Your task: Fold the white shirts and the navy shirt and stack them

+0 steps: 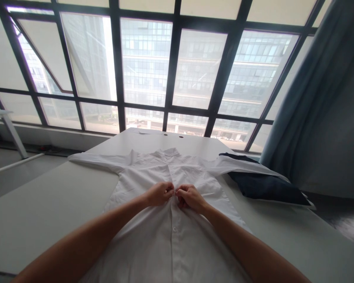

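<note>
A white button-up shirt (153, 236) lies flat on the table (47, 212), front up, collar toward the window and sleeves spread to both sides. My left hand (160, 193) and my right hand (189, 197) meet at the shirt's button strip, mid-chest. Both have their fingers curled in a pinch on the fabric edges there, thumbs nearly touching. A small button shows on the strip below my hands.
A dark navy garment (268, 186) lies on the table's right side, partly under the shirt's right sleeve. Behind the table runs a large window with dark frames (174, 70). A blue curtain (321, 110) hangs at the right. A white table leg (13, 133) stands far left.
</note>
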A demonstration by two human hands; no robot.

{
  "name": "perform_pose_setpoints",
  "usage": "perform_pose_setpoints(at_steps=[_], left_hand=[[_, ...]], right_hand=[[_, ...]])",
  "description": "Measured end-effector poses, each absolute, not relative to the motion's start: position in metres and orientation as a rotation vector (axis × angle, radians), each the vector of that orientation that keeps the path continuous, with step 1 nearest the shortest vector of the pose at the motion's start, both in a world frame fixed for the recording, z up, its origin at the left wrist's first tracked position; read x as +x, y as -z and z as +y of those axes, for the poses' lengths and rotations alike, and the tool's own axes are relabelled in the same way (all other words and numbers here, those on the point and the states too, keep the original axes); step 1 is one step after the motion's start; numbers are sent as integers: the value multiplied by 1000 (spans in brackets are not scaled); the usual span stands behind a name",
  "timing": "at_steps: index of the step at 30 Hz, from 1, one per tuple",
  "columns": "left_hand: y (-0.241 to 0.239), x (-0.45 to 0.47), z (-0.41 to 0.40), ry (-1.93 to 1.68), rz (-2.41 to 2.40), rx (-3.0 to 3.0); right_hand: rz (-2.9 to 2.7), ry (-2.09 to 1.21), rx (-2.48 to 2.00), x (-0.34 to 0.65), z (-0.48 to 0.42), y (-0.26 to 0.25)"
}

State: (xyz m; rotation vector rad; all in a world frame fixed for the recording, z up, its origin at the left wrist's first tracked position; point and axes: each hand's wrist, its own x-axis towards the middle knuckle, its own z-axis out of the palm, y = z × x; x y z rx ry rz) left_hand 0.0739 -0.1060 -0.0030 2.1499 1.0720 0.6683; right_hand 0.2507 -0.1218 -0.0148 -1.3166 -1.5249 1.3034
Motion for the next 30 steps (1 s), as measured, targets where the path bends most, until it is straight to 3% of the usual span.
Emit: perform_pose_setpoints(at_steps=[6, 10, 13, 19, 25, 30], left_hand=[[-4, 65, -105, -542, 1178, 2588], [5, 55, -94, -507, 1218, 2700], [14, 49, -88, -281, 1246, 2674], [1, 48, -90, 66, 1186, 2616], [-15, 68, -62, -336, 1500, 2450], [-4, 86, -39, -442, 1553, 2307]], right_hand=[[-1665, -1242, -1405, 249, -120, 11], [-1959, -673, -1427, 251, -126, 11], [-2131, -316, -1400, 255, -131, 11], [-2311, -481, -1526, 255, -123, -7], [-2283, -210, -1775, 231, -91, -18], [-2225, -298, -1840, 222, -70, -12]])
